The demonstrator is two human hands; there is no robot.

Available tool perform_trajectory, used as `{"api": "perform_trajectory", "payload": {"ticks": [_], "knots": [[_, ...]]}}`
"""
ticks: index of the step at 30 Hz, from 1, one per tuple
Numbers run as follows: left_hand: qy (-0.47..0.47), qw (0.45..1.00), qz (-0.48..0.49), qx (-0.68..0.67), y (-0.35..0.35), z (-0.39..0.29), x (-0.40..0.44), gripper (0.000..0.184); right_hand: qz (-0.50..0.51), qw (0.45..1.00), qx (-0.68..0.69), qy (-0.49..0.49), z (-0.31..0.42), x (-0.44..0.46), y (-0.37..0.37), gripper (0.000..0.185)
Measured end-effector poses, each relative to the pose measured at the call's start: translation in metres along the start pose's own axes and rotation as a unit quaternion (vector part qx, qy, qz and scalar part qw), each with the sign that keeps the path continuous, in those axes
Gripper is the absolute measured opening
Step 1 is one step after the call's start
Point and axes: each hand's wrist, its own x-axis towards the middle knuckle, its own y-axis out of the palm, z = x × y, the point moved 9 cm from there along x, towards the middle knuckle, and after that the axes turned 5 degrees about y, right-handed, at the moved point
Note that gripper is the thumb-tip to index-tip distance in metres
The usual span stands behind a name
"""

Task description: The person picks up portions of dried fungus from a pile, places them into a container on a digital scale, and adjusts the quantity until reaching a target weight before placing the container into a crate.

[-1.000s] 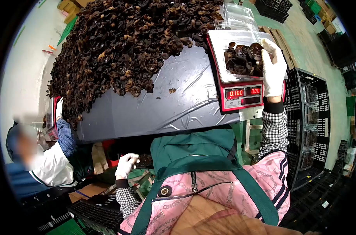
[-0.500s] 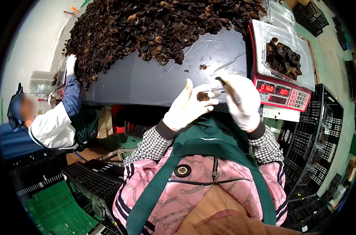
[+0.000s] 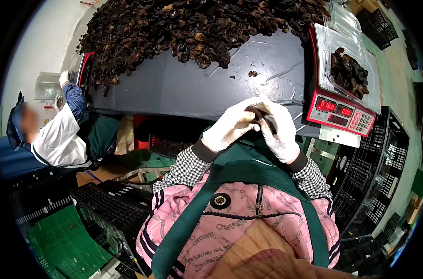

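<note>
My left hand (image 3: 229, 124) and my right hand (image 3: 282, 132), both in white gloves, meet in front of my green apron at the table's near edge. Pinched between their fingertips is dark brown wood ear mushroom (image 3: 257, 113); the fingers partly cover it, and I cannot tell whether it is one piece or two. Beyond the hands, a large heap of wood ear mushrooms (image 3: 174, 37) covers the back of the table. To the right, a red digital scale (image 3: 327, 111) reading 0.160 carries a clear plastic tray with mushrooms (image 3: 348, 74) in it.
Small mushroom scraps (image 3: 253, 73) lie on the dark table cover (image 3: 155, 90). Clear trays (image 3: 344, 21) are stacked behind the scale. Black crates (image 3: 379, 172) stand at right, a green crate (image 3: 65, 239) at lower left. A co-worker (image 3: 60, 135) is at left, near another scale.
My hands have come together from apart, the right moving down and left, and now meet around the mushroom. The co-worker's gloved hand has drawn back from the heap toward clear containers.
</note>
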Motion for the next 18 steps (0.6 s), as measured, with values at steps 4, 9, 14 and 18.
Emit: {"api": "perform_trajectory", "payload": {"ticks": [4, 9, 14, 18], "knots": [[0.029, 0.998, 0.02, -0.055, -0.002, -0.003, 0.002, 0.046, -0.003, 0.995, 0.08, 0.067, -0.007, -0.002, 0.001, 0.061], [0.057, 0.992, -0.056, 0.094, -0.007, -0.017, -0.004, 0.037, -0.009, 0.993, 0.085, 0.076, -0.01, -0.008, 0.003, 0.066], [0.071, 0.989, -0.05, 0.116, -0.004, -0.022, -0.005, 0.035, -0.058, 0.968, 0.197, 0.144, -0.028, -0.017, 0.002, 0.071], [0.084, 0.992, -0.034, 0.091, -0.005, -0.021, -0.004, 0.032, -0.044, 0.95, 0.248, 0.187, -0.036, -0.021, 0.011, 0.067]]}}
